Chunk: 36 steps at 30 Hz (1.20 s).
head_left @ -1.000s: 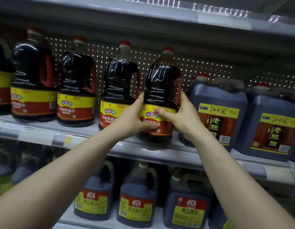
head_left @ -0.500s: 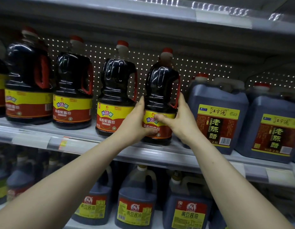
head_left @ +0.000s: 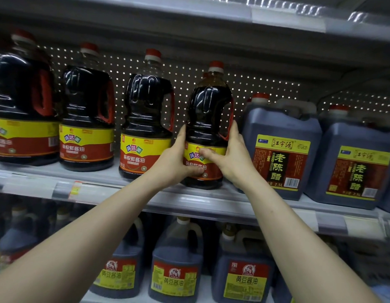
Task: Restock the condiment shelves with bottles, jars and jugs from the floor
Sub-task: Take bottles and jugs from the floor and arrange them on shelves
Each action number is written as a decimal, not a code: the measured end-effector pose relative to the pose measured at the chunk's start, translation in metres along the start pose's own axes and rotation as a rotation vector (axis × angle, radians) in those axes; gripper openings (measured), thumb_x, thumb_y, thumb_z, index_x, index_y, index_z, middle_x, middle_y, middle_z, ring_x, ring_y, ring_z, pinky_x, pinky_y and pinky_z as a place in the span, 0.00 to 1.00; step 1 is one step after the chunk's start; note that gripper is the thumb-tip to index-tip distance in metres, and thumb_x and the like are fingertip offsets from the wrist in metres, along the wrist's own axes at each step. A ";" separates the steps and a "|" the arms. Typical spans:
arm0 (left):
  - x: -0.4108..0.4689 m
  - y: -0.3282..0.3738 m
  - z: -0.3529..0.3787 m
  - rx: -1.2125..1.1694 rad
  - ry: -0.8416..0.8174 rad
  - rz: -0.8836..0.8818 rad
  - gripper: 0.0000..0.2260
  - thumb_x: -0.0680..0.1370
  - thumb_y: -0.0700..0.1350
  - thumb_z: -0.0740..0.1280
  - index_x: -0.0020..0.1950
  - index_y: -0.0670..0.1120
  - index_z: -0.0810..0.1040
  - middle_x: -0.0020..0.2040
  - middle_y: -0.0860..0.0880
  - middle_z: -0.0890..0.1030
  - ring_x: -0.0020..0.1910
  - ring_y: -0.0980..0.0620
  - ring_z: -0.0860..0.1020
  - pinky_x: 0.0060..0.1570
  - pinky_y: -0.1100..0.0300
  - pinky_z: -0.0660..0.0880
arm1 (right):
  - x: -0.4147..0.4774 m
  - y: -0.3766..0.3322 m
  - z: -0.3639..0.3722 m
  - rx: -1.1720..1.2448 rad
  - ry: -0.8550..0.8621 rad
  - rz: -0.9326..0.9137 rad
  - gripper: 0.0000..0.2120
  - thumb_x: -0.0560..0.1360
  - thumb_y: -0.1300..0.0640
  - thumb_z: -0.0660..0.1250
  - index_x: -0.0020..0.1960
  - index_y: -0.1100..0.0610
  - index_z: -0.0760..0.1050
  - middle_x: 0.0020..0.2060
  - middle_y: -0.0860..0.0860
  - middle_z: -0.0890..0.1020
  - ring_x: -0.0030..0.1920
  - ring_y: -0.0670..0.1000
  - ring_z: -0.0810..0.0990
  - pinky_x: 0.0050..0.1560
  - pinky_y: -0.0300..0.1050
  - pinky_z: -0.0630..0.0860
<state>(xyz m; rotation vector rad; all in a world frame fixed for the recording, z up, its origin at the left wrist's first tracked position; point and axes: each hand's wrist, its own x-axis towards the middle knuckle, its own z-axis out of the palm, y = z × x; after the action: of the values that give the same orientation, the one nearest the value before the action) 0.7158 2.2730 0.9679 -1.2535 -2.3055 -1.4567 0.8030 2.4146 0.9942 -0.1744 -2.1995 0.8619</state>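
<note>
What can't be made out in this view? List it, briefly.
1. Label of the soy sauce bottle, head view: its middle is covered by the left hand and right hand.
2. The leftmost bottle: cut by the left edge, label blurred.
3. The lower-shelf jugs at far left: dim, blurred, labels unreadable.
4. Floor stock: outside the frame.

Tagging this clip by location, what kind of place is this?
Most likely a supermarket condiment aisle: grey metal shelf with price-label strip, a row of identical dark red-capped soy sauce bottles, and blue plastic vinegar jugs.
</note>
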 end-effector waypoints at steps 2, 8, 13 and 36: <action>-0.002 0.000 0.000 -0.005 0.008 0.006 0.53 0.72 0.43 0.76 0.80 0.55 0.39 0.72 0.50 0.72 0.57 0.58 0.75 0.55 0.65 0.71 | -0.001 0.000 0.001 0.009 -0.003 0.008 0.52 0.71 0.50 0.77 0.82 0.50 0.45 0.78 0.53 0.60 0.77 0.54 0.63 0.74 0.59 0.67; -0.006 0.003 0.001 -0.005 0.038 0.001 0.51 0.72 0.43 0.76 0.81 0.54 0.41 0.71 0.48 0.72 0.62 0.51 0.77 0.63 0.55 0.74 | -0.004 -0.002 0.002 0.015 -0.001 0.025 0.51 0.72 0.50 0.76 0.82 0.50 0.45 0.78 0.53 0.60 0.76 0.55 0.63 0.73 0.59 0.67; -0.010 0.007 0.004 0.011 0.073 -0.020 0.51 0.72 0.43 0.77 0.81 0.52 0.43 0.70 0.45 0.74 0.62 0.48 0.77 0.64 0.52 0.74 | -0.004 -0.002 0.005 0.062 -0.022 0.060 0.51 0.73 0.52 0.75 0.82 0.49 0.42 0.79 0.53 0.60 0.77 0.55 0.62 0.74 0.60 0.67; -0.152 0.035 0.027 0.030 0.249 -0.100 0.28 0.76 0.45 0.73 0.75 0.46 0.68 0.66 0.48 0.77 0.65 0.54 0.76 0.64 0.61 0.72 | -0.133 -0.004 0.004 0.217 -0.130 -0.012 0.39 0.76 0.58 0.73 0.81 0.50 0.56 0.77 0.49 0.66 0.75 0.52 0.66 0.74 0.54 0.67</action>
<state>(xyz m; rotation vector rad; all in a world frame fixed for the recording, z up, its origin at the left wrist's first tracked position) 0.8462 2.2141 0.9001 -0.9021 -2.2413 -1.5063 0.8948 2.3603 0.9142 0.0000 -2.2036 1.1256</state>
